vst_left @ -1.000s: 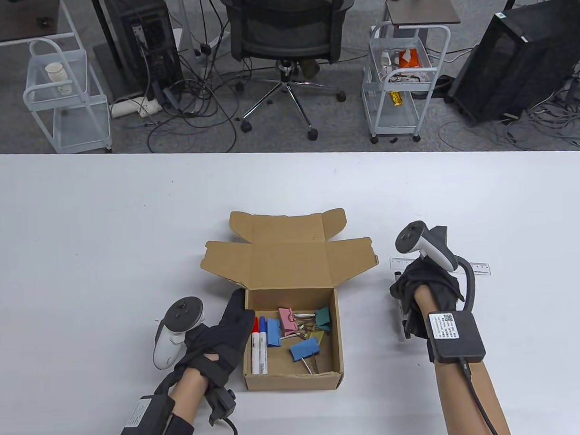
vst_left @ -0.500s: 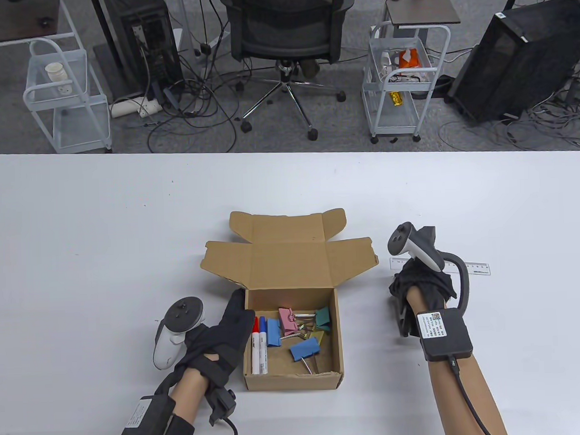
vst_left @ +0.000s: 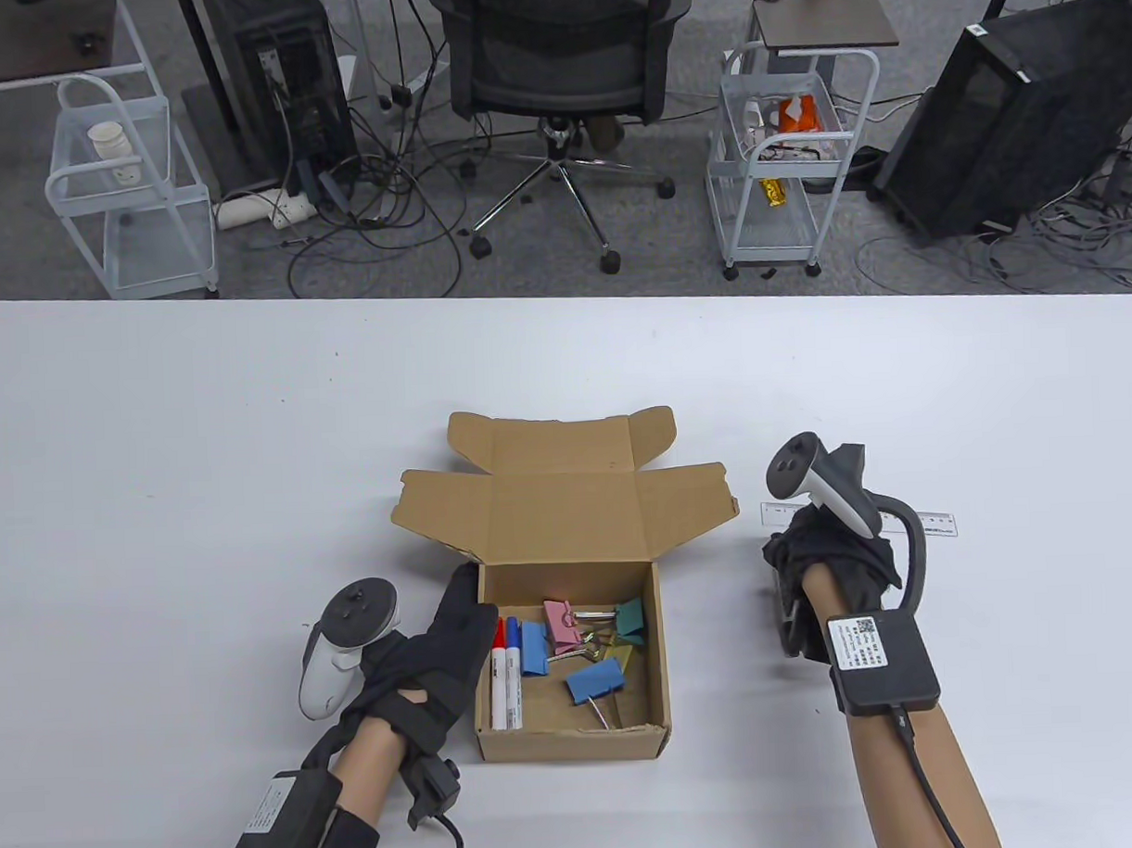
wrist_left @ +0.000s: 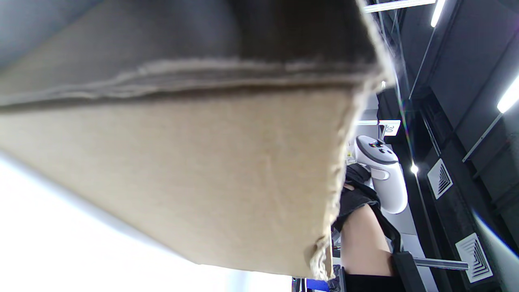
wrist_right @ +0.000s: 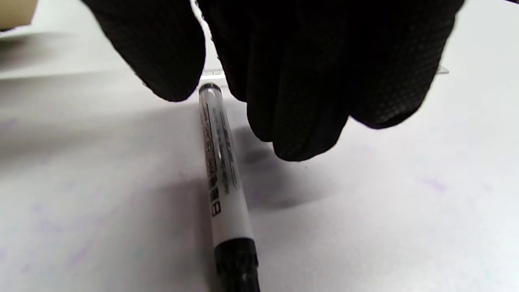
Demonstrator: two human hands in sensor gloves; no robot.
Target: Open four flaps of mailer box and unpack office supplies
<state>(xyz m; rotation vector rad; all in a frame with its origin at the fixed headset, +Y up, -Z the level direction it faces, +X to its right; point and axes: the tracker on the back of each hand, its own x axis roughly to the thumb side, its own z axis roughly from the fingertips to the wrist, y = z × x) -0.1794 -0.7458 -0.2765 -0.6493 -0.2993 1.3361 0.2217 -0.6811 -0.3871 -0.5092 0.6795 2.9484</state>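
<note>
The brown mailer box (vst_left: 577,739) stands with its lid and flaps folded back. Inside lie a red-capped marker (vst_left: 497,672), a blue-capped marker (vst_left: 512,672) and several coloured binder clips (vst_left: 593,678). My left hand (vst_left: 444,651) lies with straight fingers against the box's left wall, which fills the left wrist view (wrist_left: 202,162). My right hand (vst_left: 825,545) hovers to the right of the box. In the right wrist view a black-capped marker (wrist_right: 221,162) lies on the table below the hand's fingers (wrist_right: 300,121), which do not touch it.
A clear ruler (vst_left: 936,522) lies on the white table (vst_left: 205,455) just beyond my right hand. Past the far edge of the table are an office chair (vst_left: 558,63), two wire carts (vst_left: 779,157) and computer towers.
My right hand drifted slightly left and away, then came back to the right, staying over the black marker. My left hand and the box have not moved.
</note>
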